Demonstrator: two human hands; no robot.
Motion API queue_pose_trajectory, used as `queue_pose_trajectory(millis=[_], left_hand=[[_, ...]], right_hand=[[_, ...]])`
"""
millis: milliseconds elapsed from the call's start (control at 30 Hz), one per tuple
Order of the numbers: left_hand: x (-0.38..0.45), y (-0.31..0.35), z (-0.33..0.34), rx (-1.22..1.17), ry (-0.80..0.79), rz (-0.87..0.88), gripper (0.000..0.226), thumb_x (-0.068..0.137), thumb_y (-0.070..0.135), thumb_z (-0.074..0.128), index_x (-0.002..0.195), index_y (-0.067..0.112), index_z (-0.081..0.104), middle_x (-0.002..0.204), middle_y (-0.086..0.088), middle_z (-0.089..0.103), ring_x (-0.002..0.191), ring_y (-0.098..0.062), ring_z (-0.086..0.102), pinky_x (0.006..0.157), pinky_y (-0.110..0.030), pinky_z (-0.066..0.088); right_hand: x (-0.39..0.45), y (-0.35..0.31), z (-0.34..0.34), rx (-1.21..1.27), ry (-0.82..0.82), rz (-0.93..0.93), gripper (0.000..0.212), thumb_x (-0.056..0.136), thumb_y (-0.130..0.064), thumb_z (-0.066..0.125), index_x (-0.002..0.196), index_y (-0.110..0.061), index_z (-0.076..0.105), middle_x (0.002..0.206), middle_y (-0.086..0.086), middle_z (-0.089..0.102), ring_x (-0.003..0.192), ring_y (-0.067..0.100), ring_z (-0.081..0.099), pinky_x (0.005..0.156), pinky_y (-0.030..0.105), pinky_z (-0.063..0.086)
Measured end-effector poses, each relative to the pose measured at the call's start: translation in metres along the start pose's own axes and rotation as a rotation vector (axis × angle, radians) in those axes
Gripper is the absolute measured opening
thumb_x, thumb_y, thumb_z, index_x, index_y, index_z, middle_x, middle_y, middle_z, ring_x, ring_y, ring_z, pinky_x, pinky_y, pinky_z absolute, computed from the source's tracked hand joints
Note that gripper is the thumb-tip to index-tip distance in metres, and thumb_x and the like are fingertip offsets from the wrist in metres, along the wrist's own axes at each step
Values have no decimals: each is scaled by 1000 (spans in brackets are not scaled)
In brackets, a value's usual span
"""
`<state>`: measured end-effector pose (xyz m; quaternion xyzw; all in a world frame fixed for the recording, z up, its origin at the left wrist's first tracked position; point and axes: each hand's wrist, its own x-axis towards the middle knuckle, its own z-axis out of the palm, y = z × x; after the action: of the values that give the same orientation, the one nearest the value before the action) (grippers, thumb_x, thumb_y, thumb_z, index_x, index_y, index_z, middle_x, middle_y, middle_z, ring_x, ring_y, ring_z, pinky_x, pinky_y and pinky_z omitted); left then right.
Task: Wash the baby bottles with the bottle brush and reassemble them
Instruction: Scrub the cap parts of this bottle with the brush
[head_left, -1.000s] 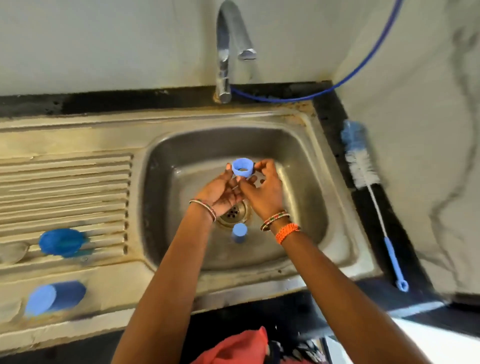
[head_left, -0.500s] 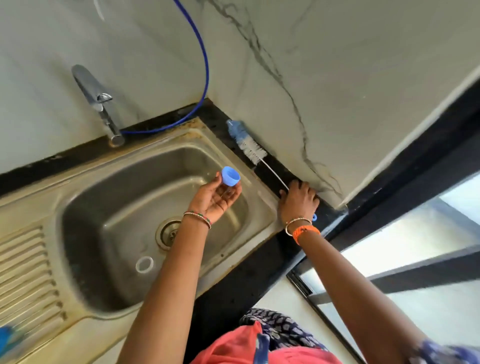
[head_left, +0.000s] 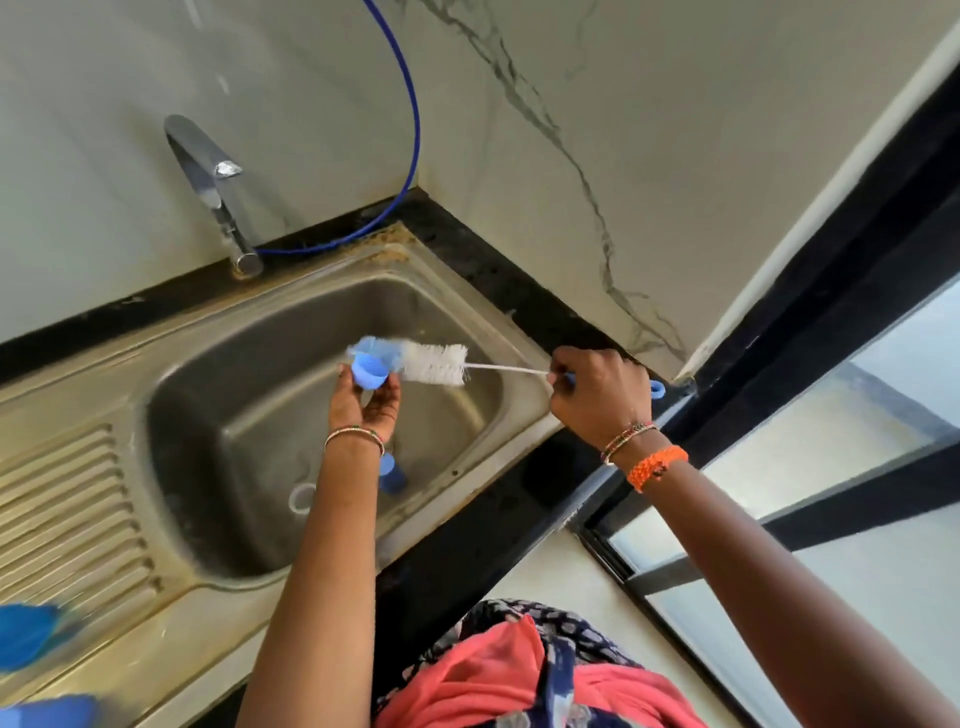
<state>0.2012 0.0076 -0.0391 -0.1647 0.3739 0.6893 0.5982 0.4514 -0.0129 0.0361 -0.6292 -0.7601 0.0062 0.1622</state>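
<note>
Brush (head_left: 434, 364) hangs over the middle of the sink (head_left: 457, 317), its white bristles and blue tip just right of the cap (head_left: 370, 373), the tip touching or nearly touching the cap's rim. Your right hand (head_left: 597, 397) is curled tight round the brush's blue handle at the sink's right edge, above the black table (head_left: 509, 291); the wire stem runs left from your fist. Your left hand (head_left: 366, 402) pinches the small blue cap at its fingertips, open side toward you. You have free room in the basin to the left and far side; the tap (head_left: 208, 171) stands at the far left rim. Low in the basin lie a blue piece (head_left: 392, 474) and a clear ring (head_left: 301, 498), near your left wrist. Blurred blue parts (head_left: 31, 642) sit on the drainboard, near left.
</note>
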Motion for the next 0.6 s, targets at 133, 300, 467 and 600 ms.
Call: queue_pose_trajectory(millis=[133, 300, 467, 600], left_hand=[[-3, 39, -21, -74, 66, 132, 27, 93, 33, 56, 86, 7, 53, 91, -13, 51, 79, -21, 52, 46, -25, 54], [-11, 96, -32, -17, 87, 316, 22, 94, 32, 56, 87, 11, 55, 93, -6, 59, 75, -15, 58, 68, -22, 57], [-20, 142, -42, 197, 31, 394, 18, 98, 29, 48, 89, 15, 55, 92, -5, 59, 71, -12, 64, 83, -20, 51], [-27, 164, -54, 297, 80, 382, 24, 88, 36, 64, 94, 13, 58, 91, -6, 63, 80, -15, 63, 77, -28, 55]], right_hand=[[2, -18, 10, 27, 106, -196, 6, 76, -15, 54, 71, -18, 55, 58, -3, 53, 52, 25, 51, 49, 24, 31], [4, -38, 32, 224, 185, -357, 4, 74, -16, 54, 71, -17, 56, 58, -6, 52, 47, 21, 49, 41, 31, 43], [15, -56, 40, 254, 193, -497, 13, 78, -18, 46, 68, -18, 55, 59, -6, 50, 47, 19, 49, 39, 27, 39], [26, -63, 45, 212, 300, -601, 22, 72, -10, 39, 70, -14, 61, 61, 0, 55, 52, 25, 54, 45, 23, 33]])
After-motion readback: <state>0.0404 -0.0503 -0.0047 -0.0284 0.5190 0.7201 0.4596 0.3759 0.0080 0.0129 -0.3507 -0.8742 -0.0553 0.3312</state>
